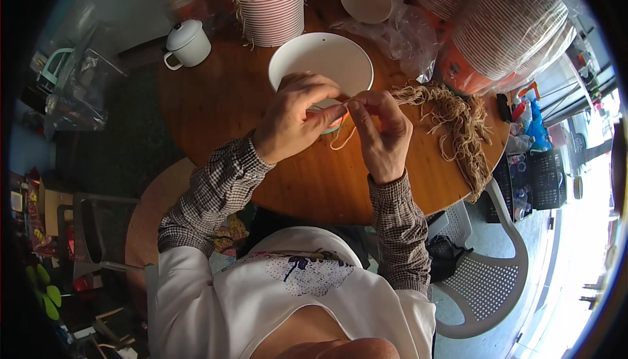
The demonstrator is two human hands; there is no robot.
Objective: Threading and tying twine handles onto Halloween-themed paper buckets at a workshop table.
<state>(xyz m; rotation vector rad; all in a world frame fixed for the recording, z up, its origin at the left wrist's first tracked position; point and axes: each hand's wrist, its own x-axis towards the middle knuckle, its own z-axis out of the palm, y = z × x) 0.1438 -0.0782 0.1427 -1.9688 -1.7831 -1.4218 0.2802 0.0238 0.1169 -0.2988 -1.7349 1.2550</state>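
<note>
Over the near side of a wide white tub (320, 58), my two hands meet with their fingertips almost touching. My left hand (291, 120) is closed in a pinch on a thin tan string. Thumb and forefinger of my right hand (384, 135) pinch the same string close beside it. A loose end of the string (345, 143) hangs in a curve below the fingers. The tub's open mouth shows its plain white inside; a bit of orange and green shows below my hands. The string's exact grip point is partly covered by my fingers.
On the round wooden table (307, 189), a bundle of tan strings (461, 127) lies at right. A stack of tubs (271, 9) with strings attached stands behind, a white mug (189, 44) left. Plastic-wrapped tub stacks (510, 29) fill the far right. A grey chair (487, 287) stands near right.
</note>
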